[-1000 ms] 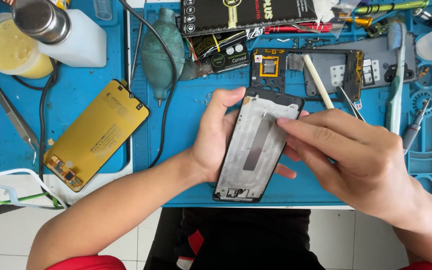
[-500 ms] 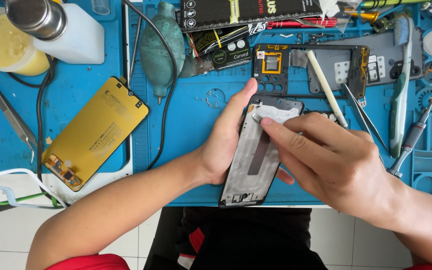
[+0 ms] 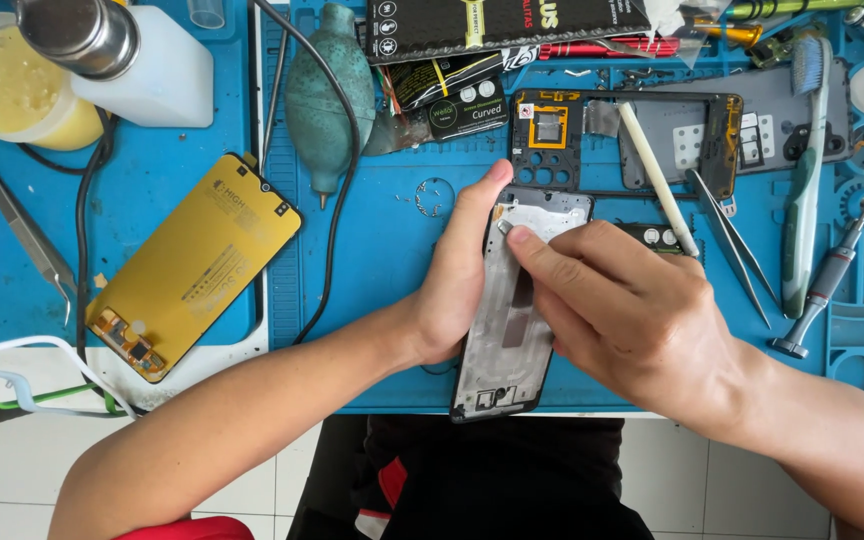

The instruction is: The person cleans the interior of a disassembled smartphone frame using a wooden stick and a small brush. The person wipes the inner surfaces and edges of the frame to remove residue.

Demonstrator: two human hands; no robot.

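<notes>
While the left hand (image 3: 447, 300) grips the phone frame (image 3: 512, 330) at frame centre above the blue surface (image 3: 392, 200), right hand (image 3: 632, 310) fingertips press its top corner; likely seating or peeling there, needing a steady touch.

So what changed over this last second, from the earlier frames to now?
The right hand slid up the phone frame, and its fingertip now presses near the frame's top left corner. The left hand kept gripping the frame's left edge. The yellow screen panel, tweezers and screwdriver stayed put.
</notes>
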